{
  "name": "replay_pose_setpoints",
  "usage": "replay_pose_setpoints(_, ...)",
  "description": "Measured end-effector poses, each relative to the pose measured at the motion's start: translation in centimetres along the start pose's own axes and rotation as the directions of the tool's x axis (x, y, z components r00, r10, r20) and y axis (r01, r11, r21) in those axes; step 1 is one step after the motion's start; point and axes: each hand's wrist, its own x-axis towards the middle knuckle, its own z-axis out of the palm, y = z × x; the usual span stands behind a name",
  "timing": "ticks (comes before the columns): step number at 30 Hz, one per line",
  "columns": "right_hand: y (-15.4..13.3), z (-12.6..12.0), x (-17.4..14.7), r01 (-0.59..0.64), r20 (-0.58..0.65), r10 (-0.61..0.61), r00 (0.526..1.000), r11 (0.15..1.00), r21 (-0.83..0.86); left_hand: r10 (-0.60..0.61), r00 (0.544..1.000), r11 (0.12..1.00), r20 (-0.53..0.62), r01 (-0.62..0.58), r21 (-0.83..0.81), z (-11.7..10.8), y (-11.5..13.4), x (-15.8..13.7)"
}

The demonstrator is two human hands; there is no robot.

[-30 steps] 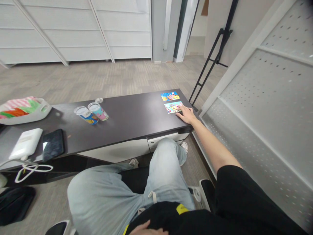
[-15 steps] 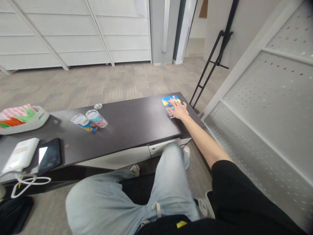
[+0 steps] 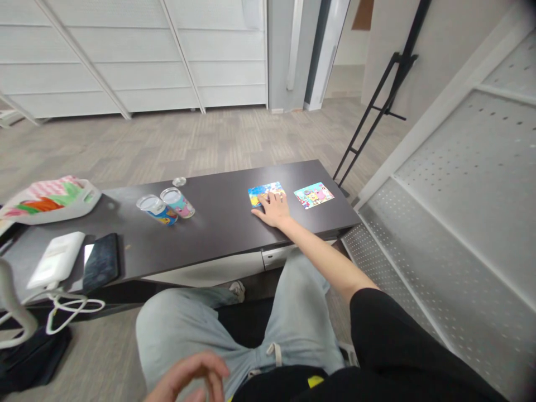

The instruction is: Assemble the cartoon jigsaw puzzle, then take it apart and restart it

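My right hand point(image 3: 274, 210) lies flat with its fingers spread on a blue cartoon card point(image 3: 267, 190), covering the card's lower part. To the right of that hand, a second cartoon card point(image 3: 314, 195) in light blue and pink rests face up on the dark tabletop point(image 3: 226, 223). Over my lap, at the bottom of the view, is my left hand point(image 3: 190, 377); its fingers are loosely bent and apart, and I see nothing in them. Two clear-topped cups with cartoon prints, one blue point(image 3: 161, 210) and one pink point(image 3: 179, 202), stand side by side left of the cards.
Behind the cups sits a small clear lid point(image 3: 179, 181). Farther left are a white basket point(image 3: 94, 200) holding colourful cloth-like items, a white power bank point(image 3: 57, 258) with a cable point(image 3: 71, 304), and a dark phone point(image 3: 101, 261). A perforated white panel point(image 3: 460, 195) borders the right side.
The blue card has slid left and nearer with my right hand on it, and the other card is now uncovered. My left hand has come into view at the bottom.
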Motion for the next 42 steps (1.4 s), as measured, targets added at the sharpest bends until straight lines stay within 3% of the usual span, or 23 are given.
replay_pose_setpoints(2, -2.3, 1.2, -2.0, 0.068, -0.001, -0.068, 0.998, 0.997, 0.022, 0.129, 0.963, 0.992, -0.238, -0.129, 0.014, -0.7, 1.4, 1.2)
replay_pose_setpoints(5, -2.3, 1.4, -4.2, 0.071, -0.037, -0.069, 0.997, 0.996, 0.059, 0.343, 0.863, 0.938, -0.37, -0.294, 0.182, -0.8, 5.0, 5.3)
replay_pose_setpoints(8, 2.5, -0.4, -5.7, -0.073, -0.112, 0.083, 0.99, 0.993, 0.091, 0.544, 0.769, 0.825, -0.337, -0.417, 0.38, -1.0, 8.1, 10.9)
replay_pose_setpoints(11, 8.8, -2.4, -6.8, -0.243, -0.16, 0.262, 0.952, 0.962, 0.127, 0.615, 0.712, 0.732, -0.34, -0.354, 0.582, -1.9, 10.6, 16.3)
replay_pose_setpoints(15, 13.6, -3.1, -7.2, -0.329, -0.131, 0.349, 0.928, 0.932, 0.15, 0.56, 0.751, 0.674, -0.351, -0.166, 0.72, -3.3, 13.0, 22.2)
replay_pose_setpoints(19, 14.0, -2.6, -5.1, -0.331, -0.112, 0.349, 0.93, 0.932, 0.148, 0.516, 0.778, 0.647, -0.358, -0.08, 0.758, -4.4, 12.9, 24.9)
replay_pose_setpoints(23, 13.6, -2.7, -1.1, -0.341, -0.122, 0.358, 0.926, 0.929, 0.142, 0.497, 0.809, 0.588, -0.315, -0.046, 0.807, -6.4, 11.0, 24.0)
replay_pose_setpoints(27, 13.6, -3.1, 2.7, -0.363, -0.147, 0.384, 0.912, 0.92, 0.149, 0.506, 0.827, 0.547, -0.246, -0.087, 0.833, -8.6, 9.5, 22.6)
replay_pose_setpoints(31, 13.8, -3.3, 5.2, -0.385, -0.157, 0.407, 0.9, 0.91, 0.153, 0.509, 0.831, 0.52, -0.223, -0.091, 0.849, -9.4, 9.1, 22.4)
replay_pose_setpoints(37, 14.3, -4.1, 7.1, -0.395, -0.159, 0.412, 0.897, 0.91, 0.127, 0.519, 0.827, 0.505, -0.213, -0.096, 0.858, -9.2, 8.9, 22.8)
replay_pose_setpoints(42, 13.1, -4.7, 6.1, -0.404, -0.208, 0.418, 0.884, 0.908, 0.107, 0.536, 0.815, 0.542, -0.218, -0.135, 0.829, -8.9, 9.1, 22.7)
